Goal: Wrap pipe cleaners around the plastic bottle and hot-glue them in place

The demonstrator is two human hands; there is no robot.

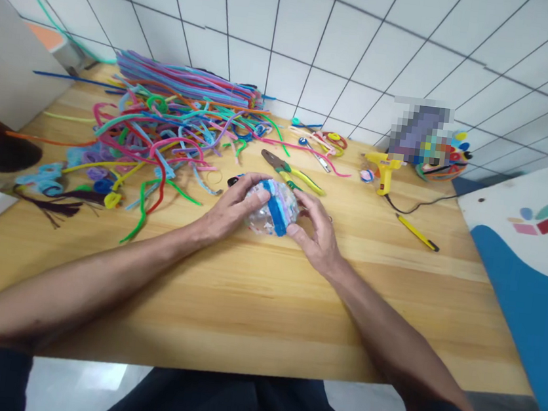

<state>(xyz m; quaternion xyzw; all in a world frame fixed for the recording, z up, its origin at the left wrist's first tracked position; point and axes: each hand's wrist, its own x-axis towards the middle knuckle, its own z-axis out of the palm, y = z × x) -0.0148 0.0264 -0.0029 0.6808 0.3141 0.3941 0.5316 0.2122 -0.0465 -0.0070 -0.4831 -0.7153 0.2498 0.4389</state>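
Observation:
Between my two hands is a rounded, clear, shiny object with bands of blue and lilac pipe cleaner (278,207) across it; its exact kind I cannot make out. My left hand (234,209) grips its left side, thumb on top. My right hand (318,230) holds the right side, with the thumb at the lower edge of the blue band. Just beyond the hands lie pliers (292,173) with green and yellow handles. A small dark item (233,180) shows behind my left fingers, partly hidden.
A tangle of loose pipe cleaners (163,133) covers the table's back left, before a bundle of straight pipe cleaners (189,82). At the right are a yellow glue gun (384,172) with a cord and a yellow cutter knife (418,232). A tiled wall (302,44) closes the back.

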